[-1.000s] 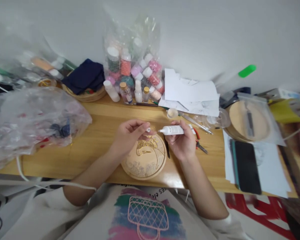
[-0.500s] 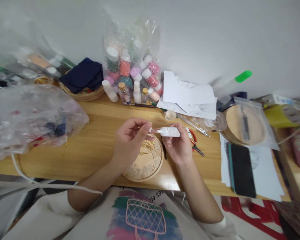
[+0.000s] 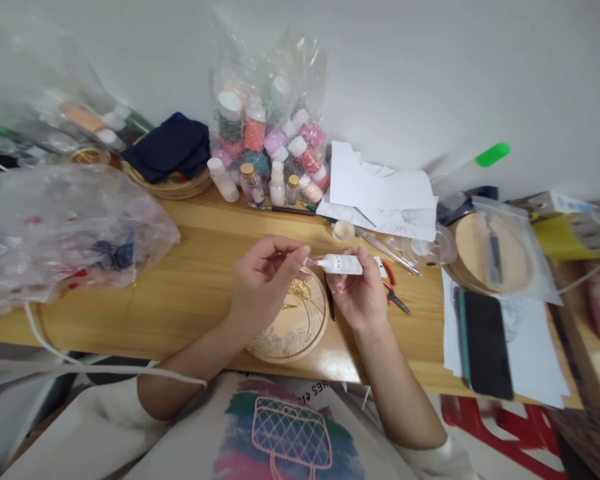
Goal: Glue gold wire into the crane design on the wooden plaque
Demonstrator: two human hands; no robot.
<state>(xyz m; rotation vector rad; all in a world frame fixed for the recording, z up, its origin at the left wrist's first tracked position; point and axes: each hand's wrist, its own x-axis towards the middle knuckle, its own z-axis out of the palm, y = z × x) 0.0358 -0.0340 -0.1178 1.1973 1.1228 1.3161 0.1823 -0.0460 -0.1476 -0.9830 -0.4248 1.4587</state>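
In my right hand (image 3: 363, 287) lies a small white squeeze tube (image 3: 344, 264), its narrow nozzle pointing left. The fingers are wrapped round the tube's back end. My left hand (image 3: 265, 280) is closed in a pinch on a small white cap (image 3: 306, 257), just off the nozzle tip. Below both hands a round wooden disc (image 3: 290, 333) rests on the table, with a line drawing and gold wire shapes on it. My left hand hides its upper left part. Red-handled pliers (image 3: 398, 301) lie right of my right hand, partly covered by it.
Behind stand small bottles (image 3: 253, 187) and a clear bag of bead jars (image 3: 293, 133). A plastic bag (image 3: 80, 227) fills the left side. White papers (image 3: 380, 187), tweezers (image 3: 390, 248) and a phone (image 3: 485, 343) lie to the right. A white cable (image 3: 130, 371) crosses by my left forearm.
The view has shifted slightly. Both hands keep their hold on the tube and the cap, with the cap close to the nozzle as before.
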